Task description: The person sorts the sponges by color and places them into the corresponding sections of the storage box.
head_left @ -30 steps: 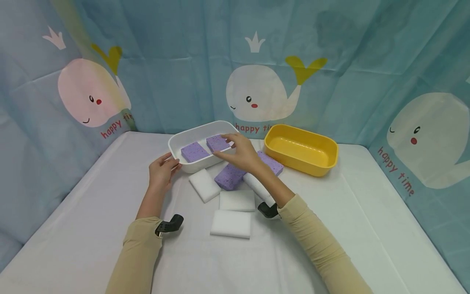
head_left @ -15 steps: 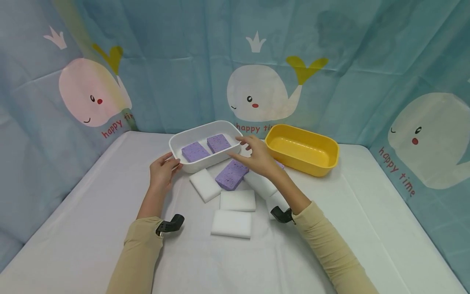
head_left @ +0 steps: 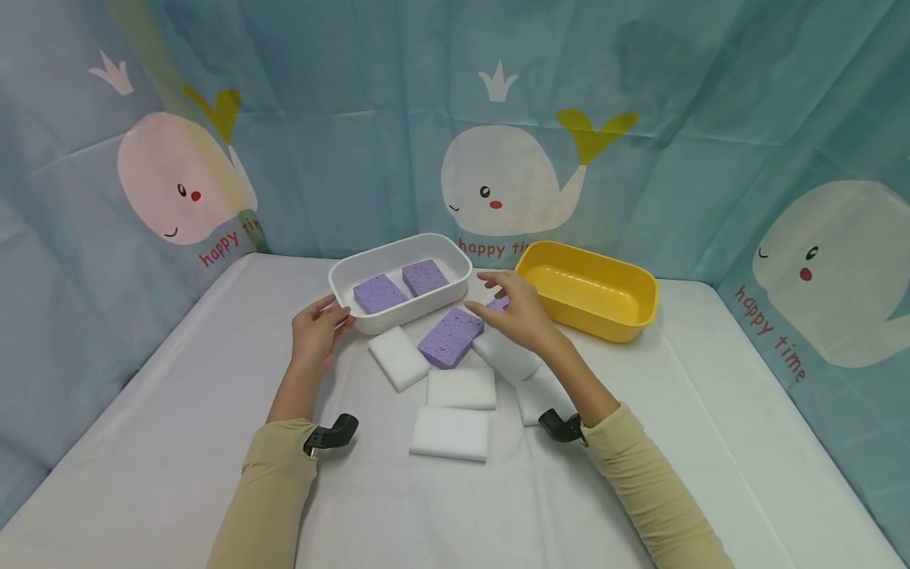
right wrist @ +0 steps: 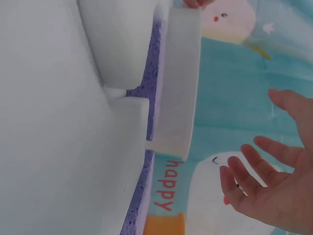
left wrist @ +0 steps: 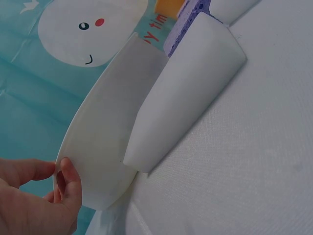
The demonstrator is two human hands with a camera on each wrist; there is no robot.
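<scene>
My left hand (head_left: 315, 330) pinches the left end of the white plastic tub (head_left: 398, 318) between thumb and fingers; the left wrist view shows the thumb and a finger at the rim. Inside the tub, two purple sponges (head_left: 379, 294) lie flat, side by side. To the right of the tub, my right hand (head_left: 517, 310) hovers with fingers spread, holding nothing. Below it, one purple sponge (head_left: 451, 338) is in plain sight. Another purple sponge (head_left: 498, 303) is mostly hidden behind the hand.
A yellow tub (head_left: 586, 291) with nothing inside stands at the back right. Several white sponges (head_left: 449, 433) lie on the white tablecloth in front of the tubs. Behind the table hangs a blue curtain (head_left: 341, 182) printed with whales.
My right hand has drawn back from over the white tub to the right, fingers apart, leaving both purple sponges in the tub. The left hand stays at the tub's rim.
</scene>
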